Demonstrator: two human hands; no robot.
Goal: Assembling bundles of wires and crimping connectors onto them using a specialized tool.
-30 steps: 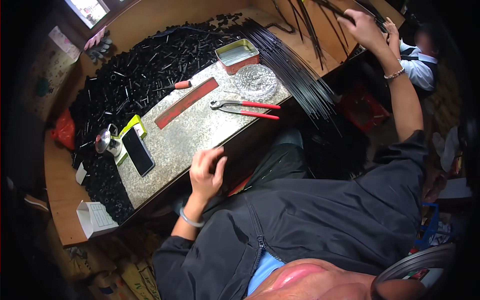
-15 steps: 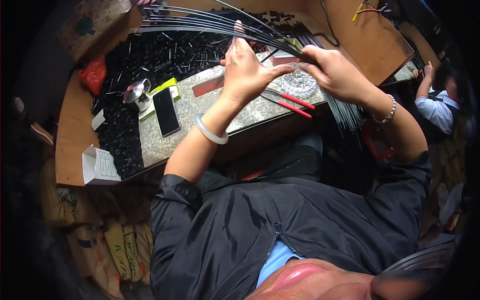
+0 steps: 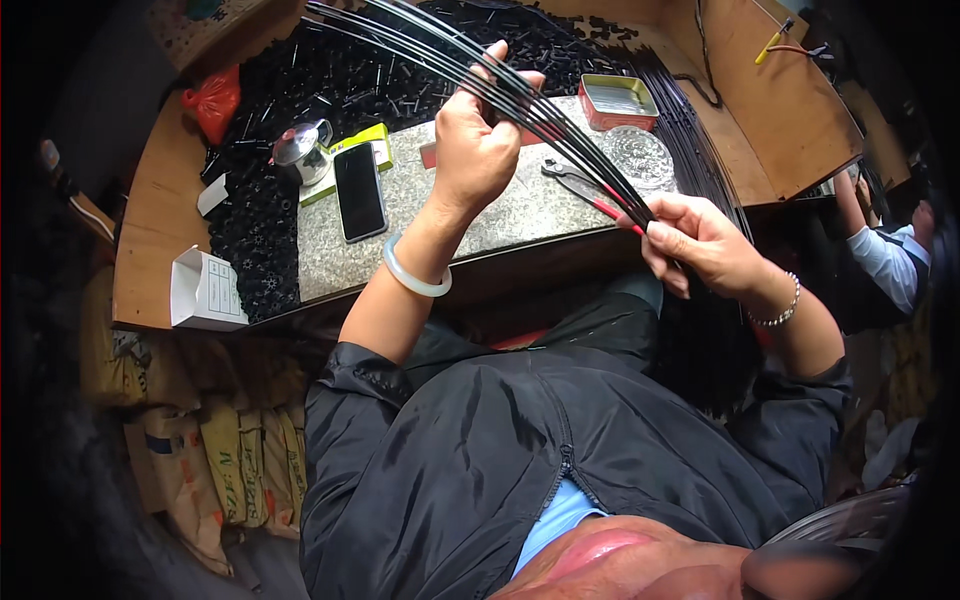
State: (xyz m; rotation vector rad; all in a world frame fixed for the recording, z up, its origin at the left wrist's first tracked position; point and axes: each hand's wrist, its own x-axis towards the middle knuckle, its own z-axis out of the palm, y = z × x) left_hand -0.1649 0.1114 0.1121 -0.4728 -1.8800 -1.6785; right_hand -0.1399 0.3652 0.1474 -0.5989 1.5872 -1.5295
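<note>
A fan of long thin black rods (image 3: 560, 118) slants across the bench from upper left to lower right. My right hand (image 3: 705, 243) is closed on their lower ends between thumb and fingers. Farther up the rods, my left hand (image 3: 478, 145) has its fingers curled round them, with fingertips showing on the far side. Beneath the rods, red-handled pliers (image 3: 572, 180) lie on the stone slab (image 3: 440, 240), partly covered. A clear patterned glass dish (image 3: 640, 160) stands beside them, near my right hand. Behind it is a red-and-yellow tin (image 3: 620, 118) with thin pieces inside.
Small black parts (image 3: 385, 65) heap over the back and left of the bench. A phone (image 3: 360, 195), silver lidded pot (image 3: 300, 150), open white box (image 3: 205, 290) and red bag (image 3: 213, 103) stand left. More rods (image 3: 690, 130) lie right. A co-worker (image 3: 895, 255) sits far right.
My right hand has come down and toward me with the rod ends. The left hand, spread before, has curled round the rods. The tin and pliers' jaws have come into clearer view.
</note>
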